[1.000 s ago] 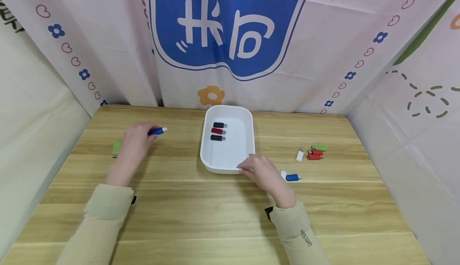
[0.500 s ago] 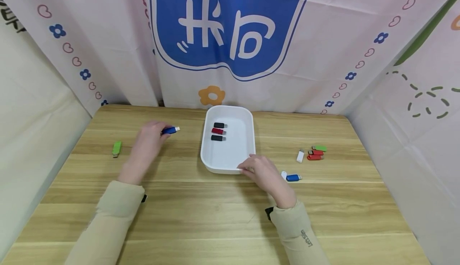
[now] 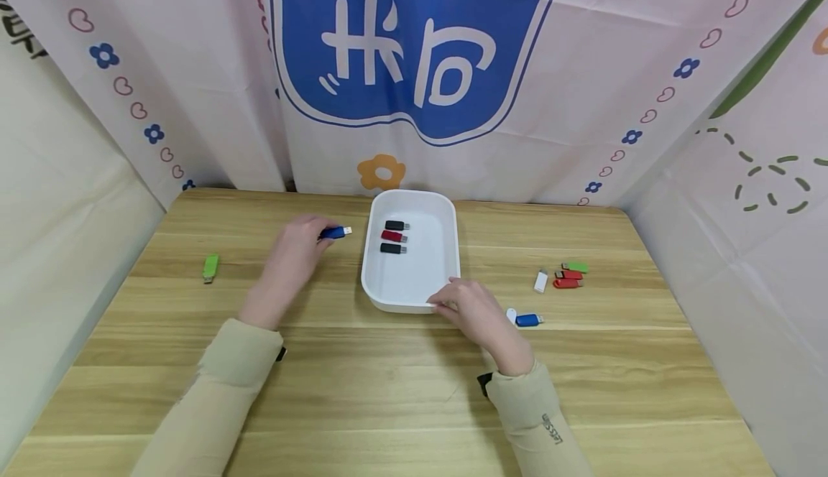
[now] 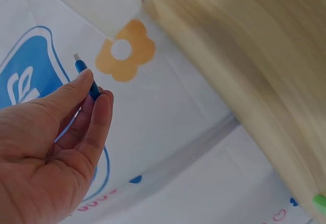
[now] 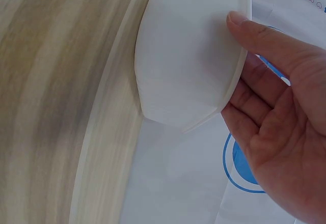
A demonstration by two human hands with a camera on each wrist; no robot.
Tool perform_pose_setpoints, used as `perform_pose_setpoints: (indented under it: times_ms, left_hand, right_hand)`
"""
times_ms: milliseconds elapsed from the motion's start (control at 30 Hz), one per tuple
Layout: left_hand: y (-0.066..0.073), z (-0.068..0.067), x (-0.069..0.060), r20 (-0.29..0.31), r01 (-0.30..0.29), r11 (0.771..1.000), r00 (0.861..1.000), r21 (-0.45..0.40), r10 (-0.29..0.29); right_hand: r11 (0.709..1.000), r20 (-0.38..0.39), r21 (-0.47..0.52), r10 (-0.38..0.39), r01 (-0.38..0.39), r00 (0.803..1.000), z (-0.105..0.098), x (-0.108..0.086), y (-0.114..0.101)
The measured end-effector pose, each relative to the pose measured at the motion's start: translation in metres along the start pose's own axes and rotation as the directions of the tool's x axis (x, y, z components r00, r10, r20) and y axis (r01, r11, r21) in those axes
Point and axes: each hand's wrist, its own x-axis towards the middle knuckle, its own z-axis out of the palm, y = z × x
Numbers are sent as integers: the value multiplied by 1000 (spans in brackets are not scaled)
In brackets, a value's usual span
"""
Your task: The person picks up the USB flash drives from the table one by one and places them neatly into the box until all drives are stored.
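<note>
Between thumb and fingertips the left hand (image 3: pixel 294 251) pinches a blue USB stick (image 3: pixel 333 233), its metal plug pointing right, just left of the white tray (image 3: pixel 417 307). The left wrist view shows the same blue stick (image 4: pixel 94 89) held off the table by the left hand (image 4: pixel 61 132). At the tray's near right corner the right hand (image 3: pixel 481 315) grips the rim; in the right wrist view the thumb of the right hand (image 5: pixel 285 102) lies on the tray wall (image 5: pixel 188 51). Inside the tray lie a black stick (image 3: pixel 395 225), a red stick (image 3: pixel 393 236) and another black stick (image 3: pixel 391 248).
A green stick (image 3: pixel 210 267) lies at the table's left. On the right lie a white stick (image 3: pixel 540 281), a green one (image 3: pixel 574 267), two red ones (image 3: pixel 568 284), a blue one (image 3: pixel 528 320) and a white piece (image 3: pixel 512 315) partly behind the right hand. A curtain hangs behind.
The left hand has moved right with the blue stick, nearer the tray, and the green stick on the left is now fully uncovered. The right hand and tray have stayed put.
</note>
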Motion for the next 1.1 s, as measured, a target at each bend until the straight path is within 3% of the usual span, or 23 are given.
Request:
perform_pose_setpoints:
  times_ms: [467,767,1100]
  left_hand:
    - [28,17,8,43,-46,999,998,18,45]
    - [38,27,11,64,-100,995,993,28,98]
    - [47,40,17,144,-160,985,978,69,148]
  right_hand:
    - [1000,9,15,25,-25,1000,0,0,-1]
    - [999,9,21,32,-32,999,0,1,-1]
    - [999,18,23,36,-37,999,-1,1,0]
